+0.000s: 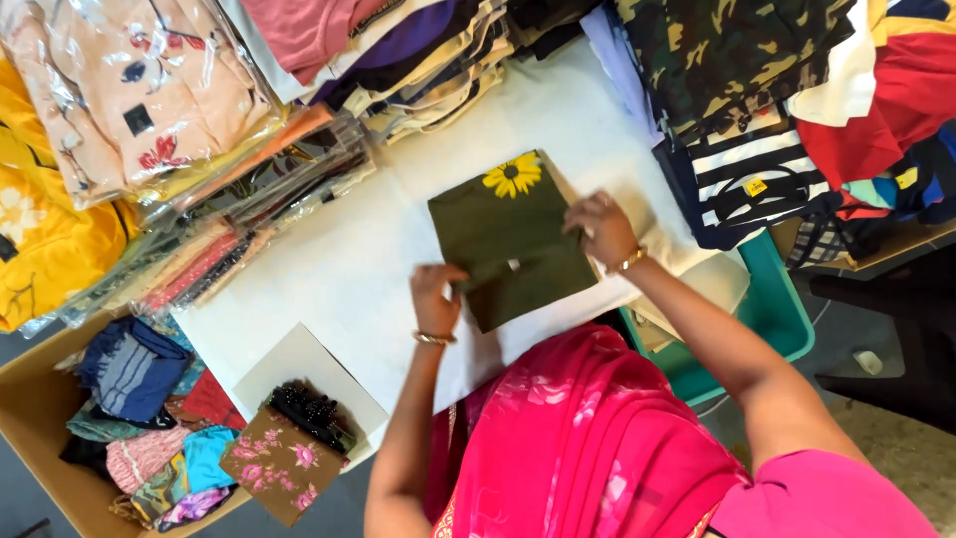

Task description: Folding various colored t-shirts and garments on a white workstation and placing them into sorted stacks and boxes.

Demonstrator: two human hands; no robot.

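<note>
olive folded garment [508, 239] with a sunflower print looks light and floppy; left hand [435, 296] pinches its near edge, right hand [600, 227] presses flat on its right side, best gripped along the folds

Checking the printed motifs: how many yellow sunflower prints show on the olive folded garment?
1: the sunflower print sits at the far corner of the olive garment; folded layers may hide others.

— What do you see from the head camera?
— My left hand [436, 295] pinches the near edge of a folded olive cloth [510, 239] with a yellow flower; my right hand [600, 227] presses its far side.
— Around it?
— White surface [339, 259], stacked clothes.
</note>
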